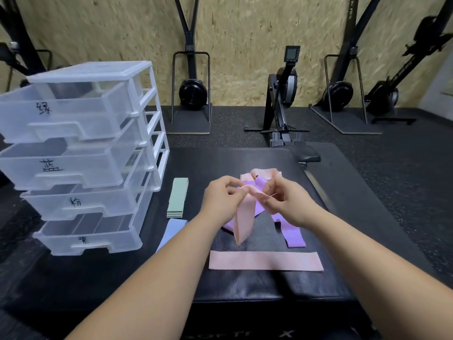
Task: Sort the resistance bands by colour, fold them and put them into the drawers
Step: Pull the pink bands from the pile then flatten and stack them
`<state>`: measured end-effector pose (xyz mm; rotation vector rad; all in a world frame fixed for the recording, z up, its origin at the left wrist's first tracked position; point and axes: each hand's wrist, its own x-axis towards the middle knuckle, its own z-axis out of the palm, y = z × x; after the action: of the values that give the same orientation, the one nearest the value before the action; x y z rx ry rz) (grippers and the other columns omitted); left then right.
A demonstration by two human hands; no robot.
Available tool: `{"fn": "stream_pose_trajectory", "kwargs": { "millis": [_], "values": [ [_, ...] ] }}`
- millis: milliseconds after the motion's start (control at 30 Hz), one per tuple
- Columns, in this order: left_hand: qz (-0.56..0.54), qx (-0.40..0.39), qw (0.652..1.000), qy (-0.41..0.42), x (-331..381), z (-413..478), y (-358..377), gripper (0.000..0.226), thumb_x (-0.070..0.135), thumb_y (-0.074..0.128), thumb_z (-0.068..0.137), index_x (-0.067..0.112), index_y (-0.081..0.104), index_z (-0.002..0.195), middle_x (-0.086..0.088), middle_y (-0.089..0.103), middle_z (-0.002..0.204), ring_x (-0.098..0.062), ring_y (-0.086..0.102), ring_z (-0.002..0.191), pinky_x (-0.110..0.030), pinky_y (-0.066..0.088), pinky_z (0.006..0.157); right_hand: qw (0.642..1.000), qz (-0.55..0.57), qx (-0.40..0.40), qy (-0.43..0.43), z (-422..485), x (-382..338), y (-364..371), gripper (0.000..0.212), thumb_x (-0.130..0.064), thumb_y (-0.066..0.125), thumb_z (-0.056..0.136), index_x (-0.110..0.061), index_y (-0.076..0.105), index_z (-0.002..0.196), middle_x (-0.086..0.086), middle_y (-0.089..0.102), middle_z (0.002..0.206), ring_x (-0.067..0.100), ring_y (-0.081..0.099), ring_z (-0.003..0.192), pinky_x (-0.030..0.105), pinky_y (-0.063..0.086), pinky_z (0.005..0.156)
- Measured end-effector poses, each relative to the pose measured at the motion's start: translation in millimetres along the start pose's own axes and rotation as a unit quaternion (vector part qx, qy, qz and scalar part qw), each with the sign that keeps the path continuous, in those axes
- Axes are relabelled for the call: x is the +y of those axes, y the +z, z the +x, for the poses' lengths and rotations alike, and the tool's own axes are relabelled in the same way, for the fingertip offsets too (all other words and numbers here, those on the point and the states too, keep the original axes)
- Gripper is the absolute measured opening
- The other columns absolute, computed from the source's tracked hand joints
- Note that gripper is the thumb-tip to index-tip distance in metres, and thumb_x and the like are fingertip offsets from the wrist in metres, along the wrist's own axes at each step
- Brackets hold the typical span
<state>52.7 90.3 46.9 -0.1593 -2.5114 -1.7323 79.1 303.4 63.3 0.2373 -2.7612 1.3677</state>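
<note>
Centrally, item one: pink band [242, 224], lifted above the mat [245, 285]. Its upper end was pinched between left hand [221, 198] and right hand [286, 202], both with fingers curled tight on the cloth. The rest hung down, the lower tip reaching the mat.

Item two: purple bands [294, 235], a loose heap on the mat under and behind the hands. One loop trailed toward the person on the right. Their number could not be told.

Item three: pink fabric [264, 173], just beyond the hands, lying on the purple. Whether it belonged to the held band could not be told.

Item four: second pink band [266, 260], flat and crosswise on the mat, nearer the person, apart from the heap.

Item five: green bands [178, 197], a neat folded stack near the mat's left edge, between heap and drawers [81, 155].

Item six: blue band [171, 231], just nearer than the green stack, partly hidden by the left forearm.

Item seven: drawers, a clear plastic unit of four standing left of the mat. All four were pulled partly out, and each front bore a handwritten character.

Item eight: rower [282, 104], upright on the floor before the chipboard wall [245, 45].
</note>
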Motion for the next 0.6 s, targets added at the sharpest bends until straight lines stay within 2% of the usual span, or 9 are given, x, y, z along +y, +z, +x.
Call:
{"fn": "stream_pose_trajectory", "kwargs": {
  "millis": [133,233,300,367,433,500,600],
  "values": [
    [0.007,0.002,1.000,-0.018,-4.4,-1.5,-8.5,0.010,0.042,0.081,0.089,0.033,0.077,0.094,0.013,0.078,0.086,-0.008,0.072,0.089,-0.032,0.057,0.078,0.999,-0.036,0.030,0.001,-2.9,6.0,-7.2,0.013,-0.023,0.073,0.094,-0.035,0.074,0.090,-0.011,0.077,0.088,0.013,0.076,0.086,0.044,0.060,0.089],
    [0.029,-0.002,0.999,-0.017,-8.0,-1.5,-13.6,0.010,0.038,0.075,0.096,0.030,0.079,0.099,0.010,0.076,0.095,-0.011,0.068,0.092,-0.029,0.050,0.076,0.999,-0.009,0.036,0.005,-6.4,4.0,-14.7,0.008,-0.019,0.073,0.097,-0.026,0.077,0.093,-0.003,0.078,0.087,0.016,0.079,0.081,0.049,0.064,0.084],
    [0.041,-0.015,0.999,-0.016,-9.3,-1.8,-16.3,0.014,0.041,0.071,0.098,0.029,0.080,0.098,0.009,0.073,0.096,-0.012,0.065,0.090,-0.030,0.048,0.075,0.999,0.015,0.051,0.009,-8.6,-0.2,-19.3,0.001,-0.016,0.077,0.095,-0.015,0.076,0.095,0.006,0.078,0.085,0.019,0.079,0.078,0.048,0.065,0.080],
    [0.046,-0.032,0.998,-0.018,-9.8,-3.0,-18.4,0.021,0.044,0.068,0.100,0.027,0.080,0.093,0.009,0.072,0.092,-0.013,0.062,0.085,-0.032,0.049,0.076,0.997,0.034,0.067,0.011,-11.1,-5.3,-22.8,0.010,-0.014,0.078,0.095,-0.005,0.074,0.096,0.016,0.077,0.086,0.016,0.078,0.073,0.037,0.065,0.072],
    [0.047,-0.042,0.998,-0.016,-11.3,-4.8,-20.0,0.029,0.045,0.065,0.101,0.024,0.078,0.087,0.008,0.070,0.085,-0.016,0.058,0.078,-0.033,0.046,0.072,0.995,0.053,0.080,0.009,-14.1,-11.0,-25.1,0.011,-0.014,0.077,0.096,-0.003,0.075,0.096,0.020,0.075,0.085,0.008,0.072,0.063,0.021,0.055,0.057],
    [0.051,-0.051,0.997,-0.011,-12.1,-7.3,-21.3,0.032,0.044,0.063,0.103,0.022,0.076,0.084,0.008,0.067,0.080,-0.017,0.053,0.074,-0.032,0.041,0.068,0.993,0.077,0.088,0.008,-15.9,-14.2,-26.3,0.010,-0.014,0.076,0.097,-0.004,0.077,0.097,0.013,0.074,0.077,0.003,0.063,0.055,0.015,0.046,0.052],
    [0.025,-0.077,0.997,-0.003,-12.4,-10.9,-23.5,0.030,0.047,0.065,0.101,0.024,0.076,0.086,0.006,0.072,0.084,-0.015,0.057,0.076,-0.033,0.044,0.071,0.991,0.091,0.101,0.005,-16.2,-16.9,-26.0,0.007,-0.015,0.075,0.097,-0.009,0.077,0.094,-0.002,0.073,0.070,0.003,0.063,0.055,0.015,0.047,0.052]
  ]
}}
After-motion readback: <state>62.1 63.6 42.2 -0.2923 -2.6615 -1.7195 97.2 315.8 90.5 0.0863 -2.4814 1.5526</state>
